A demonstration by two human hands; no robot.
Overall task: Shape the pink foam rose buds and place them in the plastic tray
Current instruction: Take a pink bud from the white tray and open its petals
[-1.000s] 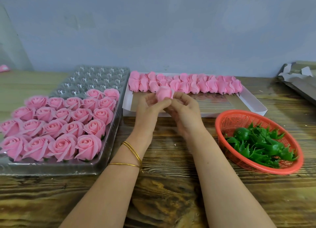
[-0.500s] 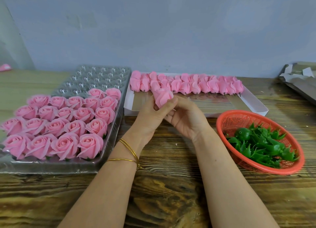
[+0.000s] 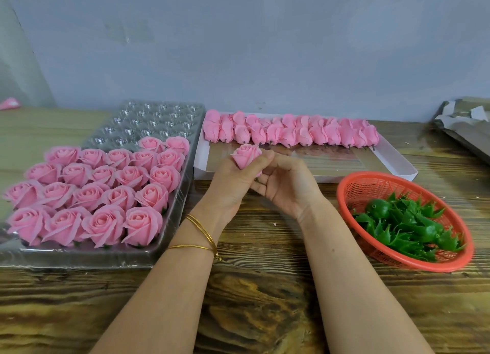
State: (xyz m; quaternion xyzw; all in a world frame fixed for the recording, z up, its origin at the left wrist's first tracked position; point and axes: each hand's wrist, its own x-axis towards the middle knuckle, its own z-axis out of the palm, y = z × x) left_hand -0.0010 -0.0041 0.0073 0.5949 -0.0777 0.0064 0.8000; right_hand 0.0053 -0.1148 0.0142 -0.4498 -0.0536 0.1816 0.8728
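wooden table [image 3: 252,300]: nearest surface, carries all items. two gold bangles [image 3: 201,234] sit on the left wrist.

left hand [image 3: 233,183]: above the table centre, fingers curled and clamped round the lower part of one pink rose bud [image 3: 246,156]. the bud points up and away, clear of every container.

right hand [image 3: 289,186]: palm turned left, fingers curled together against the bud's right side and base, index fingertip touching the petals.

plastic tray [image 3: 79,258]: left of the hands. shaped roses [image 3: 106,194] fill its near rows; the far cells hold nothing.

red basket [image 3: 342,191]: right of the hands, holds green calyxes [image 3: 408,226].

white box [image 3: 344,177]: beyond the hands. a row of closed buds [image 3: 291,132] lies along its far edge.

grey wall [image 3: 238,48]: behind the table.
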